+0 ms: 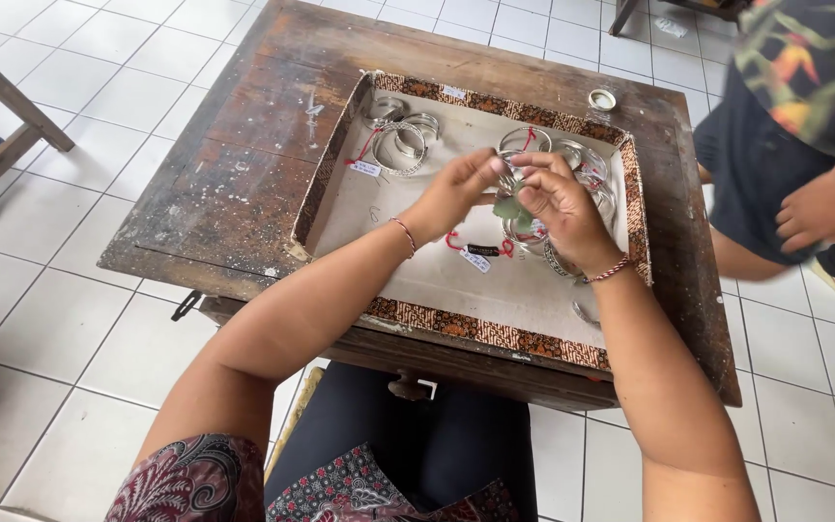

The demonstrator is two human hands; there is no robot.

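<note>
Gripping silver bangle (pixel 511 184), green-tagged

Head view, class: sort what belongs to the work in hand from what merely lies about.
In hand: left hand; right hand; small green piece between them; tray; bangles.
Lying about: small round lid; wooden table; another person's hand.

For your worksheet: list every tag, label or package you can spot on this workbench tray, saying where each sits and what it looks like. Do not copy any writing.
White paper tag: tray's upper left, small rectangle on red string beside silver bangles.
White paper tag: tray middle, below the hands, small rectangle near red string.
White label: on the tray's patterned top rim, small rectangle.
No packages or screens.
</note>
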